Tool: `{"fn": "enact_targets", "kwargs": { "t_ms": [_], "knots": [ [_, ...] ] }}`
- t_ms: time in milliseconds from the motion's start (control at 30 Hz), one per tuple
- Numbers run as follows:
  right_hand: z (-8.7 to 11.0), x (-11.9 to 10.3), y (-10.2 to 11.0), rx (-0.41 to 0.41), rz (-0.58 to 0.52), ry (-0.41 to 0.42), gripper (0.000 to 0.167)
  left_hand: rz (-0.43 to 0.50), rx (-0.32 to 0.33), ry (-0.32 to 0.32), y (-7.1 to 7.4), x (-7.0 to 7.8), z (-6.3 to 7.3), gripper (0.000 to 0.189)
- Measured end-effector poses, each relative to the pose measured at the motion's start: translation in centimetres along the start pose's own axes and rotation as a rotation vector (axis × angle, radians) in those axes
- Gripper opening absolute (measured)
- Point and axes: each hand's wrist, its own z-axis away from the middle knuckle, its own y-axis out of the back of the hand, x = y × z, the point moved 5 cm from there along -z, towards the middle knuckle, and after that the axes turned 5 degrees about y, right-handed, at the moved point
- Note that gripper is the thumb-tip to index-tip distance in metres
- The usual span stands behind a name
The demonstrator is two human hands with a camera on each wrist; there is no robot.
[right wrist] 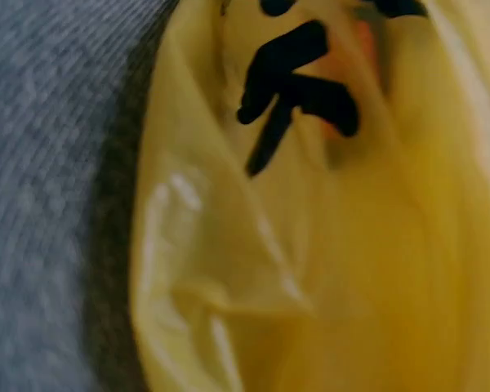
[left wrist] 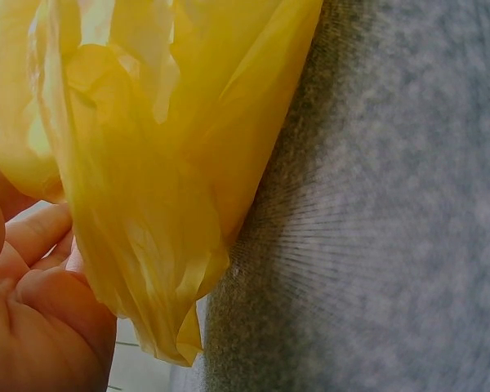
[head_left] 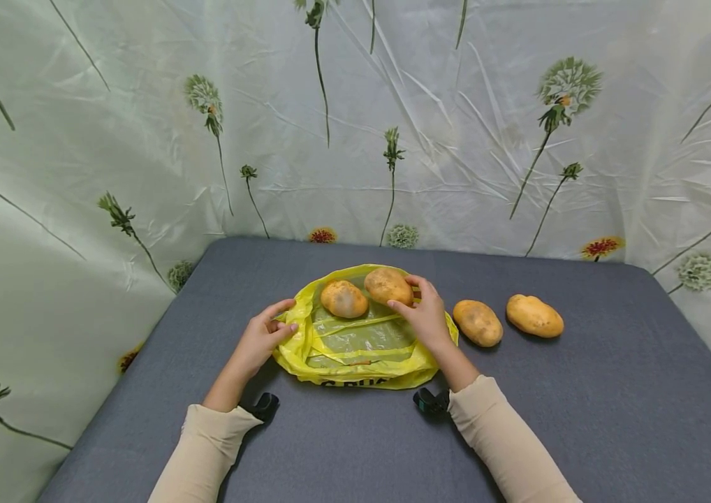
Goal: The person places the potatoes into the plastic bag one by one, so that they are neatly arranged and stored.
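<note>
A yellow plastic bag with black lettering lies mouth-up on the table, its opening spread wide. Inside it, toward the back left, rests a potato. My right hand grips another potato between thumb and fingers, over the back right of the bag's mouth. My left hand holds the bag's left rim, with finger and thumb at its edge; the left wrist view shows its fingers partly hidden behind the yellow plastic. The right wrist view shows only the bag's lettered side, not the hand.
Two more potatoes lie right of the bag, a nearer potato and a farther potato. The table has a dark grey cloth surface. A pale curtain with printed flowers hangs behind and beside it.
</note>
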Motion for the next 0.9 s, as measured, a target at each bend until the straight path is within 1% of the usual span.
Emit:
{"fn": "enact_targets", "kwargs": {
  "t_ms": [167, 300, 400, 567, 800, 900],
  "knots": [
    [-0.2, 0.2, -0.6, 0.011, 0.034, 0.000, 0.053, 0.011, -0.003, -0.006, 0.0, -0.2, -0.1, 0.047],
    [-0.2, 0.2, -0.9, 0.015, 0.054, -0.015, 0.054, 0.012, -0.001, -0.008, 0.1, -1.8, -0.9, 0.048],
    [-0.1, 0.3, -1.0, 0.011, 0.040, -0.029, 0.054, 0.009, 0.003, -0.014, 0.2, -3.0, -1.5, 0.049],
    [-0.1, 0.4, -1.0, -0.009, -0.013, -0.039, 0.053, 0.001, 0.011, -0.025, 0.2, -3.1, -1.5, 0.049],
    [0.4, 0.2, -0.7, -0.033, -0.053, -0.055, 0.053, 0.001, 0.008, -0.016, 0.3, -3.0, -1.5, 0.049],
    [0.7, -0.2, -0.3, -0.042, -0.078, -0.031, 0.053, 0.015, -0.001, -0.001, 0.3, -2.7, -1.3, 0.049]
  ]
}}
